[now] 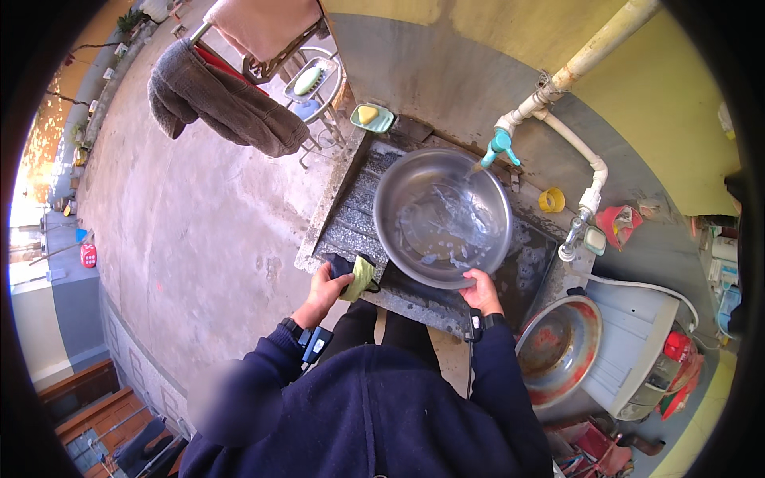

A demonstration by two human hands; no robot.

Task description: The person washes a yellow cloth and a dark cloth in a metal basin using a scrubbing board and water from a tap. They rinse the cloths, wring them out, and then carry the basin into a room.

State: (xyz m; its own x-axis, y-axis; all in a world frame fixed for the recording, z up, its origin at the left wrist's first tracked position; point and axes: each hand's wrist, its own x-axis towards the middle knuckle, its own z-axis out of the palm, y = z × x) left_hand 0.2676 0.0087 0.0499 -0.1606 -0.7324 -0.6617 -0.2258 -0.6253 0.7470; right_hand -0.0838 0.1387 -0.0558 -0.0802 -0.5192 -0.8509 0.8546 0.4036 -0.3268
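My right hand (482, 292) grips the near rim of a stainless steel basin (391, 206), thumb on its edge. The basin rests on a stone washboard sink (352, 224) beneath a turquoise tap (501, 143). Water from the tap falls into the basin, where shallow water (445, 224) ripples and carries some bubbles or foam. In my left hand (323, 294) is a bunched dark and yellow-green cloth item (358, 278), held left of the basin over the sink's front corner. Its exact kind cannot be told.
A soap dish with yellow soap (368, 115) sits at the sink's back left corner. Right of the basin are a yellow cap (551, 200), a second tap (575, 233) and a worn enamel basin (559, 352) against a washing machine (627, 346). A brown towel (227, 101) hangs at left.
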